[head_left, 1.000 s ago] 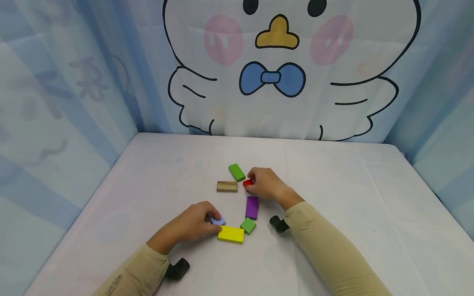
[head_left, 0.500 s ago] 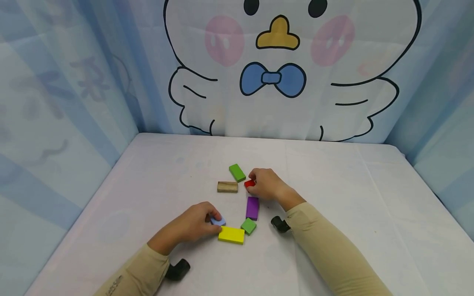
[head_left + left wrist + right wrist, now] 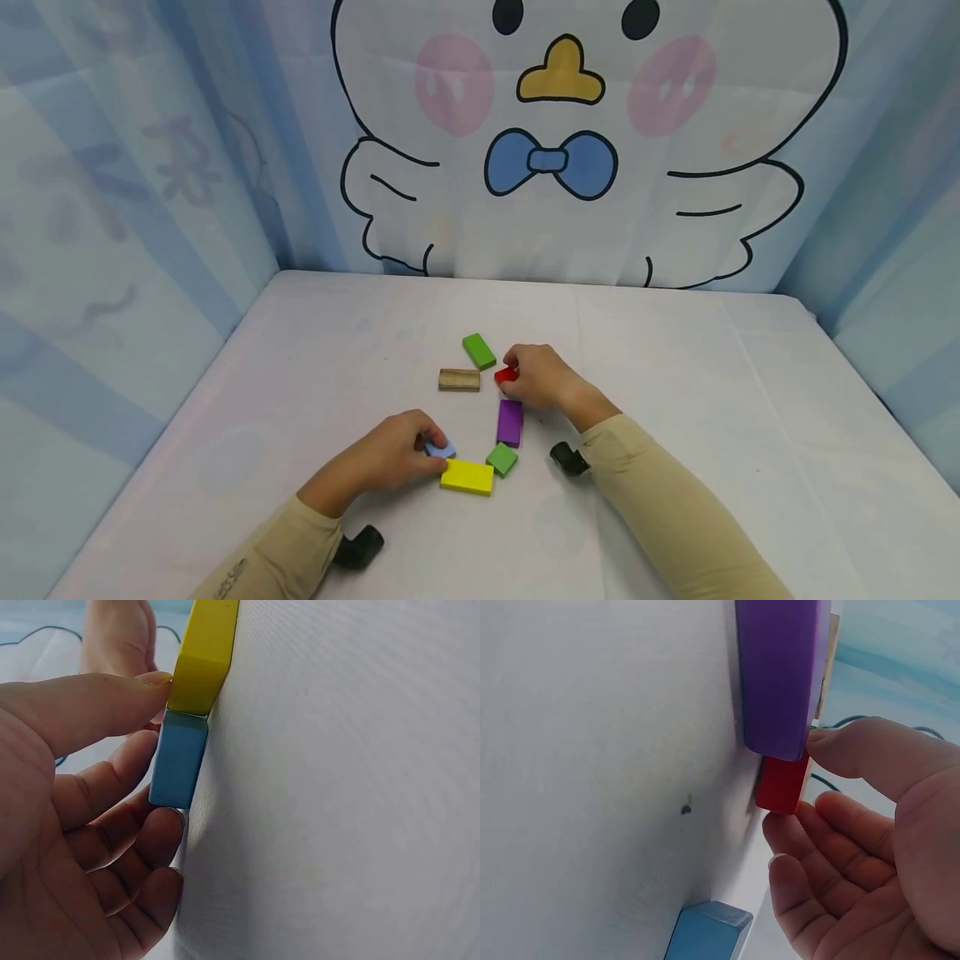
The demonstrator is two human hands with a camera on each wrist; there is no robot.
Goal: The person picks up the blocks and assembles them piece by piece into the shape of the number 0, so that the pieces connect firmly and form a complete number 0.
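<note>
With curled fingers my left hand (image 3: 393,450) holds a light blue block (image 3: 440,448) flat on the table. In the left wrist view, the thumb lies against the end of a yellow block (image 3: 202,660), which touches the blue block (image 3: 180,761). Farther back, my right hand (image 3: 542,377) holds a small red block (image 3: 506,376) between thumb and fingers. A purple block (image 3: 510,423) lies just nearer than the red one. A small green block (image 3: 502,459) sits between the purple and yellow blocks, at the yellow one's corner.
Left of the red block lies a wood-coloured block (image 3: 459,380), with a longer green block (image 3: 479,351) behind it. Another blue block (image 3: 709,934) shows low in the right wrist view, hidden in the head view. Printed curtains (image 3: 465,225) stand behind the white table (image 3: 675,358).
The red block has shifted very slightly with my right hand. My left hand and the other blocks stay in place; the head view drifts a little.
</note>
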